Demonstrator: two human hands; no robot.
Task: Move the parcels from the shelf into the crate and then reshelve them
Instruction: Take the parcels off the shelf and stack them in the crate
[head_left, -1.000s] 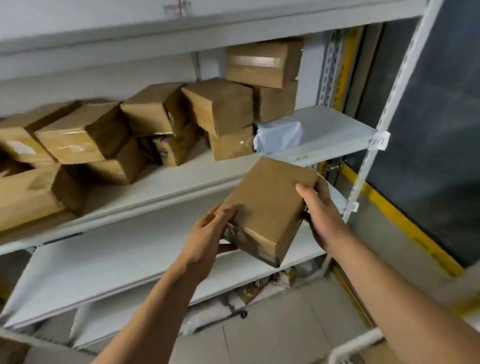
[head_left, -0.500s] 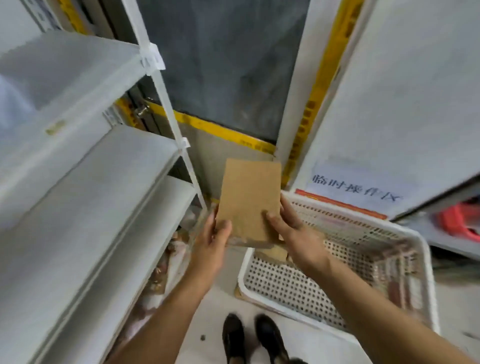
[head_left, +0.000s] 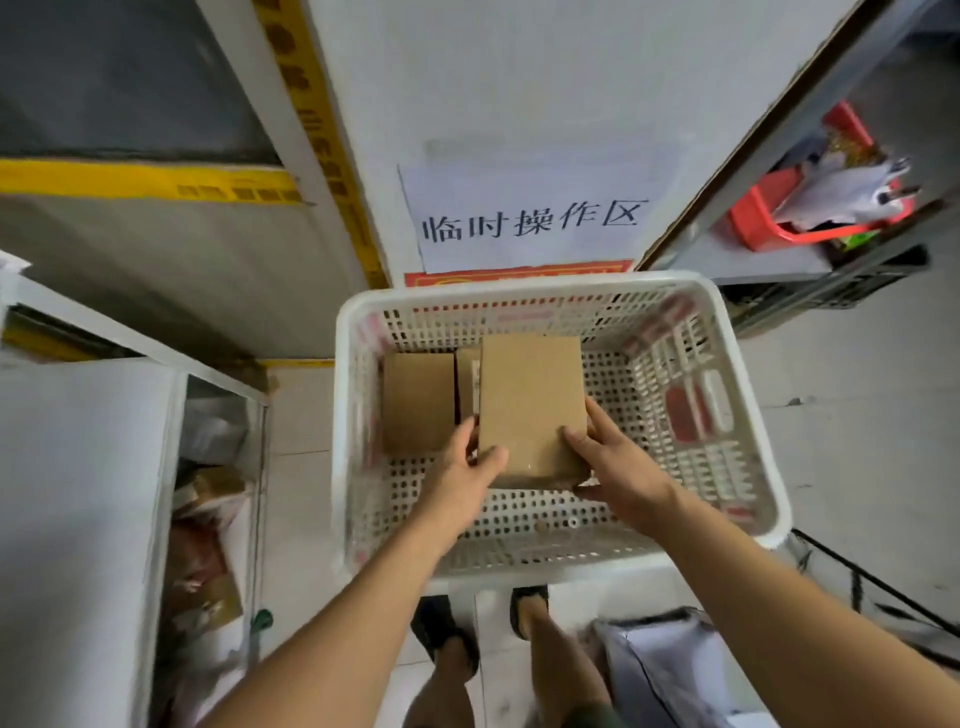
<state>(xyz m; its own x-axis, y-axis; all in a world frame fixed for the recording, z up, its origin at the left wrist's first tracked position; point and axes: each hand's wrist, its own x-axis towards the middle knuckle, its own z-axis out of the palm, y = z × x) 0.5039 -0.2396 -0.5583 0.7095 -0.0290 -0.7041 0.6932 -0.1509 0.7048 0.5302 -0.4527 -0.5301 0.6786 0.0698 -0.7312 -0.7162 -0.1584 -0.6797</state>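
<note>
Both hands, the left hand (head_left: 462, 467) and the right hand (head_left: 621, 467), grasp a brown parcel (head_left: 530, 405) inside the white crate (head_left: 748, 415), beside another parcel (head_left: 418, 400)

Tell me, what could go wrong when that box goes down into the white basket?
1. The held parcel, gripped by the left hand and right hand, hangs partly over the middle parcel, so it might land tilted on it.
2. Fingers under its near edge could get pinched against the crate floor.
</note>
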